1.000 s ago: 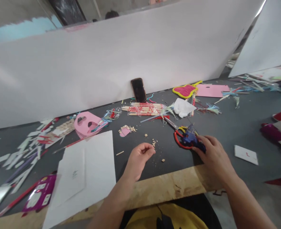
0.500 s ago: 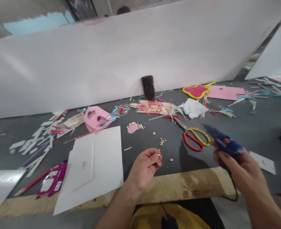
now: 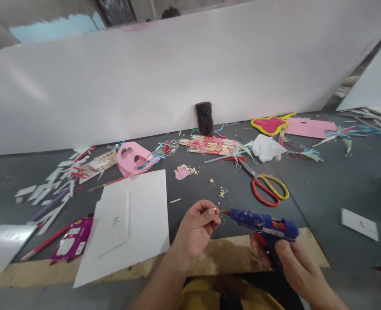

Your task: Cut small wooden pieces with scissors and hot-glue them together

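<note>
Near the table's front edge, my left hand [image 3: 198,226] pinches a tiny pale wooden piece [image 3: 214,209] between thumb and forefinger. My right hand [image 3: 294,262] is wrapped round the handle of a blue glue gun [image 3: 258,221], held level with its nozzle pointing left, right beside the small piece. Whether nozzle and piece touch, I cannot tell. Small pale wooden bits [image 3: 223,192] lie just beyond my left hand. More bits surround a small pink paper shape [image 3: 182,173]. Scissors with red and yellow handles [image 3: 265,189] rest open beyond the glue gun.
White sheets [image 3: 145,211] lie left of my left hand, beside a purple packet [image 3: 72,238]. Farther back are a pink mask-like cutout [image 3: 132,158], wrapped sticks [image 3: 210,145], crumpled white tissue [image 3: 266,147] and a phone [image 3: 205,119] leaning on the white board [image 3: 177,77].
My right hand has brought the glue gun left and down, so its nozzle is now beside my left fingertips. My left hand keeps its pinch. The view has shifted slightly.
</note>
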The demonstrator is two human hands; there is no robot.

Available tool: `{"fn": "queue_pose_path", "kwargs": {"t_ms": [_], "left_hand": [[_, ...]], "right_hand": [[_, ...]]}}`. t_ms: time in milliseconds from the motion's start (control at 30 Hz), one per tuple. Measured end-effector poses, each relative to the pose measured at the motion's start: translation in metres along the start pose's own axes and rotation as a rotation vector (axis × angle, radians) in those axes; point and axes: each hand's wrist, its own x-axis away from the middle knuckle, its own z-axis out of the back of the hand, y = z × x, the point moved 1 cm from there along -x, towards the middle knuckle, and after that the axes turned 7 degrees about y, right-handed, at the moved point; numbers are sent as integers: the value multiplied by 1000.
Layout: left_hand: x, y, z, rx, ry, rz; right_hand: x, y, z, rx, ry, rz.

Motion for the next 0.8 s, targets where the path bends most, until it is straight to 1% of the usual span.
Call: {"fn": "queue_pose_path", "kwargs": {"t_ms": [67, 167, 433, 533, 633, 800], "left_hand": [[1, 0, -1, -10, 7, 1], [3, 1, -2, -20, 20, 2], [4, 0, -5, -17, 19, -1], [5, 0, -5, -23, 27, -3], [5, 1, -6, -26, 22, -1], [5, 1, -5, -27, 17, 9]], "right_hand": [[-1, 0, -1, 1, 1, -6], [-1, -1, -2, 13, -47, 10], [0, 1, -1, -10, -18, -5], [3, 2, -3, -12, 19, -32], [5, 2, -5, -42, 105, -71], [6, 1, -7, -41, 108, -64]]}}
